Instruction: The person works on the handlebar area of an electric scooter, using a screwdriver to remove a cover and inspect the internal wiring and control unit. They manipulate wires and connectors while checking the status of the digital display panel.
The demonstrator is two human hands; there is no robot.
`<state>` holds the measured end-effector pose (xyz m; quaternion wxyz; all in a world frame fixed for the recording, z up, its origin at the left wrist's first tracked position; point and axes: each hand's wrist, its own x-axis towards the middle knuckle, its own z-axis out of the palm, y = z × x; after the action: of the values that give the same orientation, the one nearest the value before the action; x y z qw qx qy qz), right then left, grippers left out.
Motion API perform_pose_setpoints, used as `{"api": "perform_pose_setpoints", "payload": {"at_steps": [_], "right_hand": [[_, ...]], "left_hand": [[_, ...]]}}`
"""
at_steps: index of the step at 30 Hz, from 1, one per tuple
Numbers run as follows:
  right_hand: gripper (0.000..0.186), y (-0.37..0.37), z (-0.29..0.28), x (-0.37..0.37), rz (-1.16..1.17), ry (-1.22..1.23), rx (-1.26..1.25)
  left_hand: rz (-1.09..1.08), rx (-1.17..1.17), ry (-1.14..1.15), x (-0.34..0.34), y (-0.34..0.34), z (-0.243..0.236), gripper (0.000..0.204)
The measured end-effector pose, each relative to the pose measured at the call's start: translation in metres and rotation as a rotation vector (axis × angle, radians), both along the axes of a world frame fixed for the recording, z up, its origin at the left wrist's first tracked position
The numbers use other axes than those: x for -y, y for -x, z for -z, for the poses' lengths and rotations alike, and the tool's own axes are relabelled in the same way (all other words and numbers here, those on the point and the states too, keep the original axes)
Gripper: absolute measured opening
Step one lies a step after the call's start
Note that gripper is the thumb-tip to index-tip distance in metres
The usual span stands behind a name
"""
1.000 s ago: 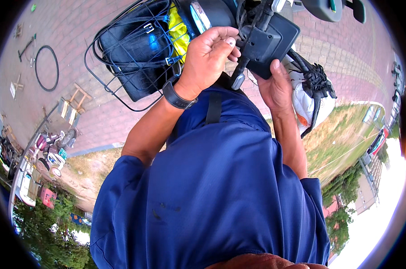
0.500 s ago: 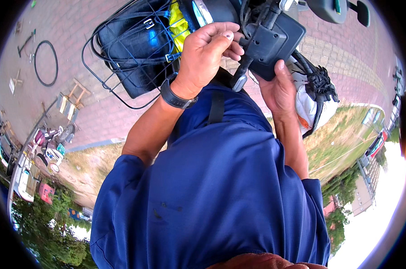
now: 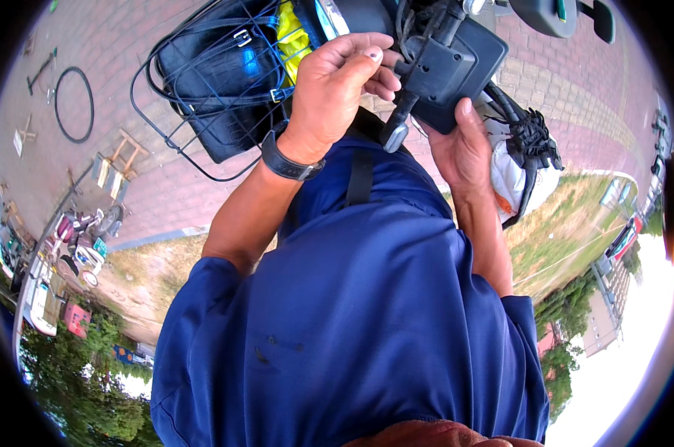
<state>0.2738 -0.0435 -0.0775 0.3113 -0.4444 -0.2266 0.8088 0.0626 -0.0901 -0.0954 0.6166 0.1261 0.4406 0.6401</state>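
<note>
A flat black plastic housing [image 3: 456, 71] with rounded corners sits ahead of me, with a black bar and a rounded grey end piece [image 3: 394, 135] running along its left side. My right hand [image 3: 462, 149] holds its lower edge, thumb in front and the fingers hidden behind. Just left of the housing, my left hand [image 3: 340, 86] has its fingers curled and its thumb pressed toward the index finger. Whatever sits in that pinch, if anything, is too small to make out. A black watch [image 3: 288, 160] circles my left wrist.
A wire basket [image 3: 180, 141] at the left holds a black buckled bag [image 3: 221, 86] and yellow fabric [image 3: 293, 41]. White material [image 3: 534, 175] and a black cord bundle [image 3: 534, 138] hang at right. Farther left, a wheel rim [image 3: 74, 104] and a small wooden stand [image 3: 130, 153] rest on the paving.
My left hand has shifted slightly left and up beside the housing. The basket and bag sit a little farther left in view. My right hand keeps its hold.
</note>
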Motion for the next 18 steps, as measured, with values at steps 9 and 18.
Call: {"api": "perform_pose_setpoints", "payload": {"at_steps": [9, 18], "right_hand": [[0.053, -0.0030, 0.0029, 0.0006, 0.009, 0.022, 0.005], [0.052, 0.0010, 0.0000, 0.0007, 0.026, 0.006, 0.002]], "left_hand": [[-0.003, 0.008, 0.017, -0.0004, 0.0007, 0.0004, 0.031], [-0.008, 0.019, 0.040, -0.0010, 0.0012, -0.0006, 0.032]]}}
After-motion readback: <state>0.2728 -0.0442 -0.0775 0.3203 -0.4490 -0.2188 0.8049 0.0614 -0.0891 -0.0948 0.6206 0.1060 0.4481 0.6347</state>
